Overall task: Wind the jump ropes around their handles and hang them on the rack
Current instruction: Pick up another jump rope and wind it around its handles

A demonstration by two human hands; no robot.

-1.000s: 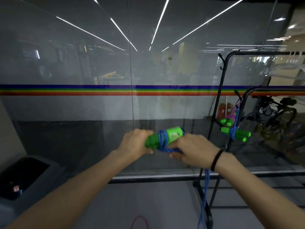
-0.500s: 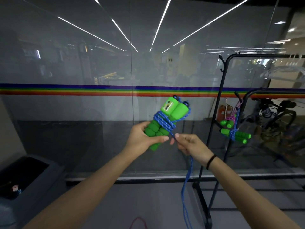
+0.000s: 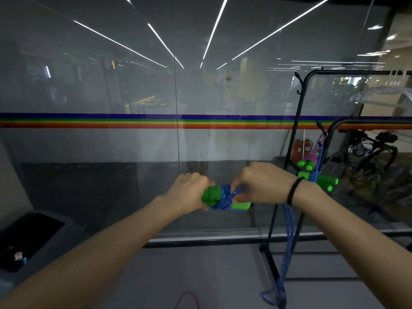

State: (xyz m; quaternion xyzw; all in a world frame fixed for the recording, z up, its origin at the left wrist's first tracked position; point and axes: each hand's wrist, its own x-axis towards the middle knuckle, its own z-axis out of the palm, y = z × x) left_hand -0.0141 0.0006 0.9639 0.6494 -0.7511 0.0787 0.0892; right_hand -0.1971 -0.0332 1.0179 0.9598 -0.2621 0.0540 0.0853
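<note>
My left hand [image 3: 189,190] grips one end of a pair of green jump-rope handles [image 3: 211,195], held level at chest height. Blue rope [image 3: 225,198] is wound several times round their middle. My right hand [image 3: 265,181] pinches the blue rope just right of the coils, and the loose length [image 3: 287,241] hangs from it down to the floor. On the right stands a black rack [image 3: 296,121]; two wound jump ropes with green handles [image 3: 323,181] hang from a hook on it, one blue, one pink.
A glass wall with a rainbow stripe [image 3: 133,121] runs straight ahead. A dark bin [image 3: 29,239] sits at the lower left. A loop of pink rope [image 3: 187,299] lies on the floor below. Bicycles [image 3: 376,152] stand behind the rack.
The handles have swung from tilted upright back down to level. My right hand has come over the top of them with the rope, laying on another turn.
</note>
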